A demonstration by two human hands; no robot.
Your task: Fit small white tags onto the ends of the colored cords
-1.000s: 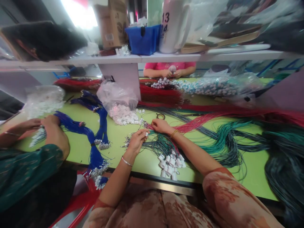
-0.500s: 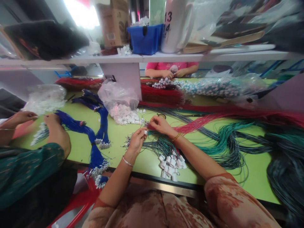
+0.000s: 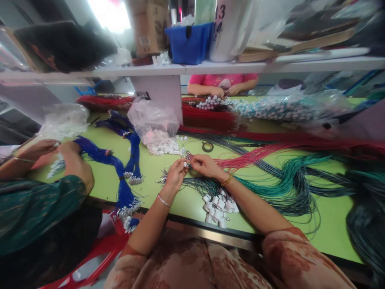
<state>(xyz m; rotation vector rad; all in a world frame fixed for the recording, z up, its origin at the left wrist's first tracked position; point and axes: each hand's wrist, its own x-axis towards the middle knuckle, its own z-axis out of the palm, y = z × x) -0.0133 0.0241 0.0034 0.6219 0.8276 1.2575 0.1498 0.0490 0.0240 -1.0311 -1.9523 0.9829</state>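
Note:
My left hand pinches a small white plastic connector between thumb and fingertips, just above the green tabletop. Close against it, my right hand has its fingers closed on a thin wire at the connector; the wire's tip is too small to make out. Red wires with metal ends run out from behind my right hand. Below my hands lie dark and green wires, and a pile of white connectors fitted on wires rests near the table's front edge.
A plastic bag of white connectors lies ahead, with a black tape roll to its right. Blue wire bundles and a co-worker's hands are at left. A shelf crosses above; another person sits beyond it.
My right hand has come down from the red wire ends to the connector in my left hand. The tape roll now shows fully. The view has shifted slightly.

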